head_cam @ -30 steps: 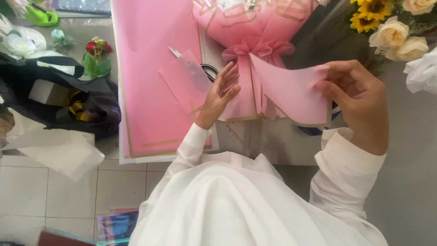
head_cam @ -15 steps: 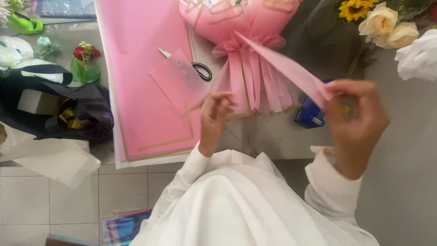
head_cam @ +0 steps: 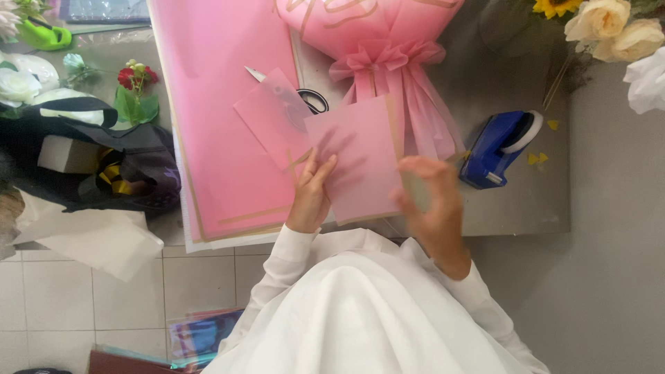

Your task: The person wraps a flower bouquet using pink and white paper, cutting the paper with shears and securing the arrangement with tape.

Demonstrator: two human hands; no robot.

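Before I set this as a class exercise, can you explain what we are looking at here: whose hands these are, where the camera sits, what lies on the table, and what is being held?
There is no machine. A camera worn on a person's head looks straight down, so you see their white sleeves and two bare hands. The left hand and the blurred right hand hold a small pink paper sheet between them. On the grey table lie a large pink wrapping sheet, a bouquet wrapped in pink paper with a pink bow, scissors partly covered by another pink piece, and a blue tape dispenser. Cream roses sit at the top right, and a black bag lies at the left.
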